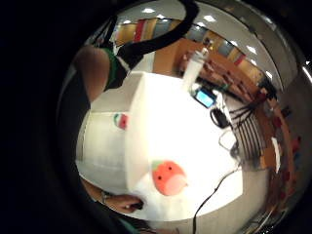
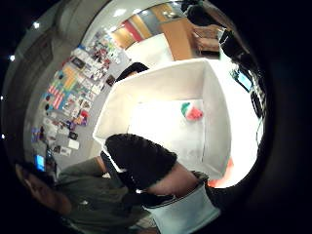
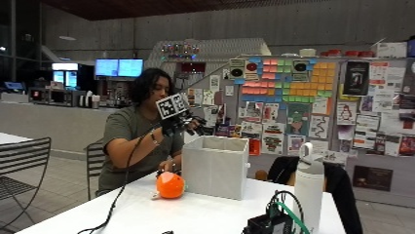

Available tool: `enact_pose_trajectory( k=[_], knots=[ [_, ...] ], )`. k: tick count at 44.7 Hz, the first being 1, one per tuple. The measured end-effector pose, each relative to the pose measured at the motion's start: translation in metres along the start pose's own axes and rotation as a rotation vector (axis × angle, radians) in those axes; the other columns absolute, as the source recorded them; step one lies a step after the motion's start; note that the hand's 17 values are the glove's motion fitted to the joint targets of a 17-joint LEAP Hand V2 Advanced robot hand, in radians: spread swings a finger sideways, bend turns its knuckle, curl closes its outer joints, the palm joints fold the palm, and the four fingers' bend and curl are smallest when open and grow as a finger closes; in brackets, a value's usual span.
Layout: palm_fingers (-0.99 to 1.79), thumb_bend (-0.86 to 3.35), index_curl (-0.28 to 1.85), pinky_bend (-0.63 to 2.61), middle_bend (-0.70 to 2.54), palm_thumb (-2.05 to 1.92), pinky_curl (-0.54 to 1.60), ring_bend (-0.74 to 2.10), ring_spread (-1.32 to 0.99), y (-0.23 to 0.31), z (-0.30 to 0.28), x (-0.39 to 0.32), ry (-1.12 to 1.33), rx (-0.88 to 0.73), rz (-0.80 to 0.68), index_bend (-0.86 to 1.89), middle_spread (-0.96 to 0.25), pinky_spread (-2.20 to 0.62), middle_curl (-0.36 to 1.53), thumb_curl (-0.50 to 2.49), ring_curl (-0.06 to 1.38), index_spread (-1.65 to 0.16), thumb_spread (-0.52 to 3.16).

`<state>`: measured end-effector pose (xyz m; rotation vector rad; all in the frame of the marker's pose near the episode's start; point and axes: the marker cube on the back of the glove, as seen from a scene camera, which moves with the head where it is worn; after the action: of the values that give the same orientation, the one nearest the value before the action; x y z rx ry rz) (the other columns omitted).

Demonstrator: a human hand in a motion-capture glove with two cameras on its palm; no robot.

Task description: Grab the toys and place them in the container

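Right hand (image 3: 178,123) raised above white container (image 3: 215,165), fingers apparently relaxed and empty, likely post-drop. Watermelon toy (image 2: 192,111) inside container; orange toy (image 3: 170,185) on table (image 3: 195,214) just beside container, awaiting pickup.

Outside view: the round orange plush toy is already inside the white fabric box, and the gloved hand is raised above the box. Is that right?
Not quite. The round orange plush toy lies on the white table beside the white fabric box, not inside it, as the outside view shows. The gloved right hand is indeed raised above the box.
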<state>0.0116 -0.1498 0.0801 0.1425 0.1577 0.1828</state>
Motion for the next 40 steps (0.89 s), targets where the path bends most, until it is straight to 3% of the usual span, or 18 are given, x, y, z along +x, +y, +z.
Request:
enact_pose_trajectory(
  k=[7, 13, 21, 27, 32, 38, 40],
  knots=[
    [0.12, -0.11, 0.43, 1.12, 0.78, -0.16, 0.43, 1.18, -0.32, 0.054, 0.026, 0.060, -0.063, -0.127, 0.166, 0.17, -0.23, -0.16, 0.51, 0.19, 0.38, -0.35, 0.93],
    [-0.23, -0.10, 0.41, 1.21, 0.45, -0.14, 0.44, 1.05, -0.28, 0.099, 0.080, 0.095, -0.107, -0.273, 0.256, 0.12, -0.15, -0.10, 0.41, 0.20, 0.35, -0.31, 0.90],
    [-0.25, -0.08, 0.35, 1.13, 0.33, -0.09, 0.41, 0.88, -0.22, 0.123, 0.145, 0.116, -0.034, -0.425, 0.281, 0.09, -0.09, -0.04, 0.37, 0.22, 0.29, -0.27, 0.86],
    [-0.25, -0.06, 0.30, 1.02, 0.33, -0.05, 0.38, 0.73, -0.17, 0.123, 0.173, 0.117, 0.009, -0.392, 0.262, 0.08, -0.07, -0.01, 0.38, 0.24, 0.25, -0.26, 0.86],
    [-0.03, 0.06, 0.30, 1.05, 0.30, 0.13, 0.37, 0.69, -0.16, 0.122, 0.184, 0.115, 0.034, -0.373, 0.256, 0.15, -0.09, 0.00, 0.37, 0.28, 0.24, -0.32, 1.00],
    [0.59, 0.10, 0.29, 1.06, 0.38, 0.23, 0.33, 0.91, -0.25, 0.128, 0.184, 0.113, 0.016, -0.255, 0.271, 0.20, -0.17, -0.17, 0.38, 0.31, 0.25, -0.39, 1.14],
    [0.68, 0.12, 0.29, 1.05, 0.40, 0.26, 0.32, 0.95, -0.28, 0.130, 0.184, 0.113, 0.008, -0.194, 0.270, 0.17, -0.19, -0.22, 0.38, 0.32, 0.26, -0.40, 1.18]
  ],
)
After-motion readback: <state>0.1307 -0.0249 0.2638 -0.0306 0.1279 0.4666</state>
